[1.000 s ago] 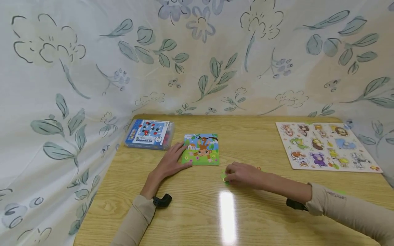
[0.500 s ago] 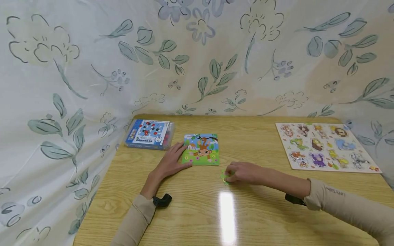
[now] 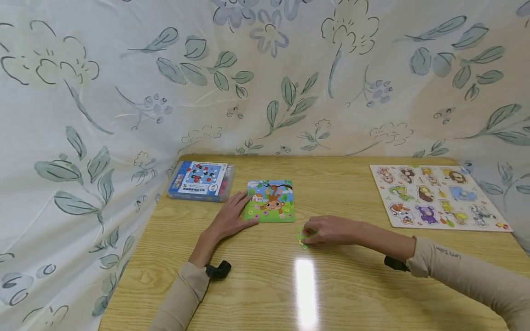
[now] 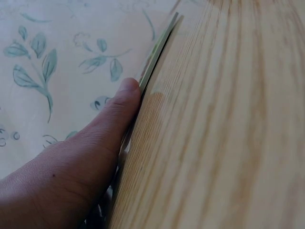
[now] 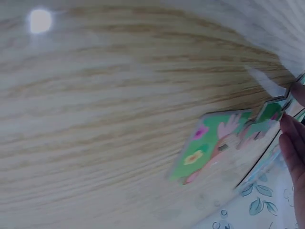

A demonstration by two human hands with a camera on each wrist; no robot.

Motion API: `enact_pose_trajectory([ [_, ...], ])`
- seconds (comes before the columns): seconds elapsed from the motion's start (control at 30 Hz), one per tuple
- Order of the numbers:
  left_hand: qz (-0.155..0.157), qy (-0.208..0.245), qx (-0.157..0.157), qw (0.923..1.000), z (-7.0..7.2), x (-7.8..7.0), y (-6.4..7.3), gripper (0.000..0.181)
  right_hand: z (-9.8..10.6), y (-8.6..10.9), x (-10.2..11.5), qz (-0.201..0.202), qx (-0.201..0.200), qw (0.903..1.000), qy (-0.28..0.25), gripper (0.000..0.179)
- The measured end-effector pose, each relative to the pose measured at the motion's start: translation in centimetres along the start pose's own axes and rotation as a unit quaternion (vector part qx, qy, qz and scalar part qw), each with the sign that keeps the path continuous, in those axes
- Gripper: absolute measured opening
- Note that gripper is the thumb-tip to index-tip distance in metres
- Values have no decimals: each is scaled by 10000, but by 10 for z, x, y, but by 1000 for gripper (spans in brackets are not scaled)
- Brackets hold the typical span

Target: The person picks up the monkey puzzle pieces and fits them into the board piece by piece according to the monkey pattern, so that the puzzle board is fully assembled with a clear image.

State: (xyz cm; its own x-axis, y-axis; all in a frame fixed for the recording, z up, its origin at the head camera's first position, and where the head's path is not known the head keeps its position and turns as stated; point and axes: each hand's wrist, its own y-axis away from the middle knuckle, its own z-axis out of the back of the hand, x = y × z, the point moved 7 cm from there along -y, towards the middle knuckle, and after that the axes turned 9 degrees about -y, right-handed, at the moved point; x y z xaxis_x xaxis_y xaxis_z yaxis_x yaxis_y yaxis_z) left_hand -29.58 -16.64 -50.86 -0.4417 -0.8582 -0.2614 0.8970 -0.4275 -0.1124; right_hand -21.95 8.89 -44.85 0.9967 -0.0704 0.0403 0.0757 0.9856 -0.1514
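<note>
A square monkey jigsaw puzzle (image 3: 271, 201) lies flat near the table's middle in the head view. My left hand (image 3: 229, 216) rests along its left edge with fingers spread. The left wrist view shows that hand's thumb (image 4: 121, 102) against the thin edge of the puzzle board (image 4: 159, 47). To the near right, my right hand (image 3: 329, 231) pinches a small green puzzle piece (image 3: 301, 240) low over the table. In the right wrist view, the piece (image 5: 275, 110) sits between the right thumb and fingers (image 5: 291, 131). Another flowered green section (image 5: 195, 155) lies beside it; the hand partly hides these from the head.
A clear plastic box with a blue molecule label (image 3: 200, 180) stands at the back left. An animal knob puzzle board (image 3: 440, 197) lies at the back right. Floral cloth (image 3: 265, 101) hangs behind the wooden table (image 3: 256, 285) and on its left.
The right hand has barely moved, and its forearm has shifted slightly. A small orange-red bit beyond the right wrist has gone out of sight. The left hand and monkey puzzle stay put.
</note>
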Motion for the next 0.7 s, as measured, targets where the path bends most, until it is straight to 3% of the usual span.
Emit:
enact_pose_trajectory([
  [0.2,-14,47,-82,10000,0,0,1,83,0,1,-1,152,-296,9994,-58,25],
  [0.43,-54,47,-47,10000,-3,0,0,84,-1,-2,8,537,-725,9957,224,13],
  [0.7,-61,51,-113,9999,0,0,0,83,-2,-8,10,331,-748,9960,365,19],
])
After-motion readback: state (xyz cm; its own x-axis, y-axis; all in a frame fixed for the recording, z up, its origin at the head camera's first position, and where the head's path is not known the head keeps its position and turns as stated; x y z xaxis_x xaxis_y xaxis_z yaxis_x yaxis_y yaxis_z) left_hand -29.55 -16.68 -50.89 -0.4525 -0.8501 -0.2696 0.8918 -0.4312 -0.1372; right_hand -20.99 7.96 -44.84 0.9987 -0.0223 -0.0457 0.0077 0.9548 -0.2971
